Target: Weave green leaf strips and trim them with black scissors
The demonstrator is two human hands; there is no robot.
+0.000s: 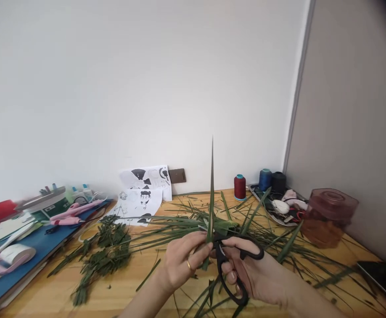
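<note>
Green leaf (212, 198) stands upright mid-frame, pinched in the left hand (186, 255); the right hand (251, 274) grips the scissors (217, 237) (handles spread). A clean cut probably wants slow closing and a steady leaf.

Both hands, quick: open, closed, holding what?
Left hand: closed, pinching an upright green leaf.
Right hand: holding black scissors by the handles, which are spread apart.
</note>
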